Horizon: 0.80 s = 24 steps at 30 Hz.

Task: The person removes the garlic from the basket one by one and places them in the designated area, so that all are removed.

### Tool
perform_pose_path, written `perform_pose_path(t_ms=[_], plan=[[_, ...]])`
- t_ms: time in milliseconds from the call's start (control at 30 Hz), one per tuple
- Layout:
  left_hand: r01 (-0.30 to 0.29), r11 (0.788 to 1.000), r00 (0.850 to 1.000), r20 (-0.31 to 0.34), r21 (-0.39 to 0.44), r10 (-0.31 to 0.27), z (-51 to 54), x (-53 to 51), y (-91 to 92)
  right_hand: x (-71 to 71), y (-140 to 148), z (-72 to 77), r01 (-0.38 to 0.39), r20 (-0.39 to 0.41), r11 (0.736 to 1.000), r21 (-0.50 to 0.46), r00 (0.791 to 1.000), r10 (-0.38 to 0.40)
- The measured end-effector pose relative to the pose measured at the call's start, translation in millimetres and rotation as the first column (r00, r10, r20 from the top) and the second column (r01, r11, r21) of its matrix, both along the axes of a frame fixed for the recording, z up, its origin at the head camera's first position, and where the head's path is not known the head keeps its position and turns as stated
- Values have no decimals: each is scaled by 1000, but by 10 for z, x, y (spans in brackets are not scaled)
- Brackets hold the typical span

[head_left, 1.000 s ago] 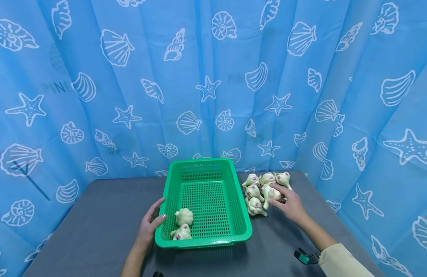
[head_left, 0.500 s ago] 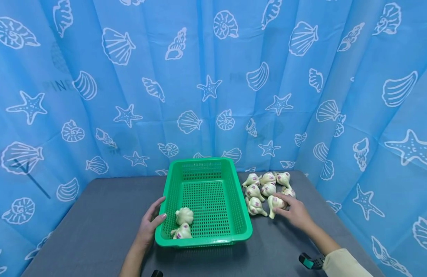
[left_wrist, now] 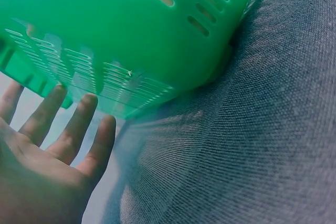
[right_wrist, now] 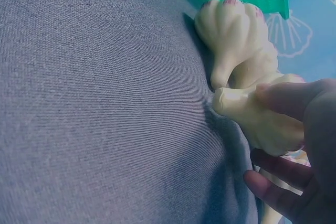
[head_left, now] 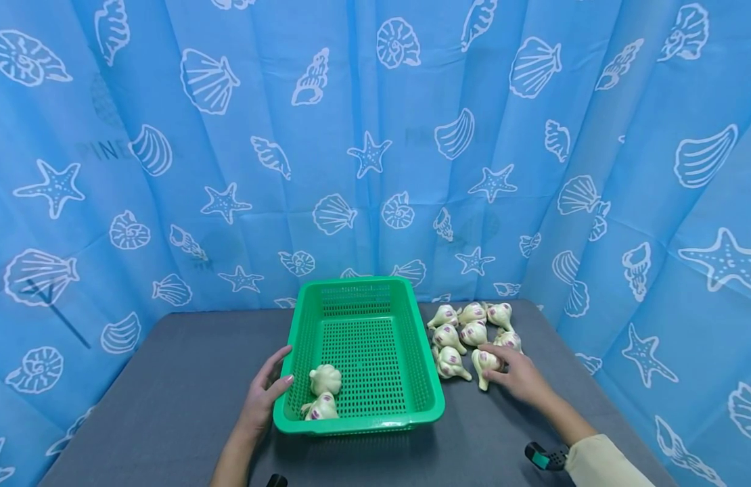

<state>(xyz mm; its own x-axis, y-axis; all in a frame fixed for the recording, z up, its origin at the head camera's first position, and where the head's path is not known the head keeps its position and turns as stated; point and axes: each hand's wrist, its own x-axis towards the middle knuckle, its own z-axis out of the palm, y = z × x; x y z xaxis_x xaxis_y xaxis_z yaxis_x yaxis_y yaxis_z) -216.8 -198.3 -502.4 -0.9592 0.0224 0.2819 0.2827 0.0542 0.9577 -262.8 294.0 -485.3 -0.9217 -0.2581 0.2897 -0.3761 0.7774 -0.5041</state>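
Observation:
In the head view my right hand [head_left: 523,380] pinches a garlic bulb [head_left: 485,362] at the near side of a garlic group. The right wrist view shows the thumb and fingers about this bulb [right_wrist: 268,124], its stem pointing away from the palm. Beside it on the cloth lies another bulb [right_wrist: 231,30]. My left hand [head_left: 258,400] rests at the left rim of a green plastic basket [head_left: 439,406], its fingers fairly straight. From the left wrist, those fingers [left_wrist: 79,124] lie by the slotted basket wall. Two garlic bulbs [head_left: 324,380] sit in the basket's near left corner.
Several garlic bulbs [head_left: 446,336] lie close together right of the basket. Grey cloth [head_left: 168,406] covers the table. A blue shell-print curtain [head_left: 363,135] stands behind and along the sides. A dark wrist strap [head_left: 544,457] shows by the right sleeve.
My right hand has drawn a garlic bulb toward me from the top of the group, uncovering bulbs behind it. The bulb has tilted slightly. My left hand stays at the basket rim.

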Motion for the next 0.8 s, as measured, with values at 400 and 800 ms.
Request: perform_pose_path(t_ms=[400,800], plan=[[5,1000,1000,-11,1,-5,-6,0,-6,9,-65,27,-19,25,999,-26,999,20],[-14,1000,1000,23,-1,14,0,1,3,-16,-49,-27,7,-98,1000,-23,995,-9]])
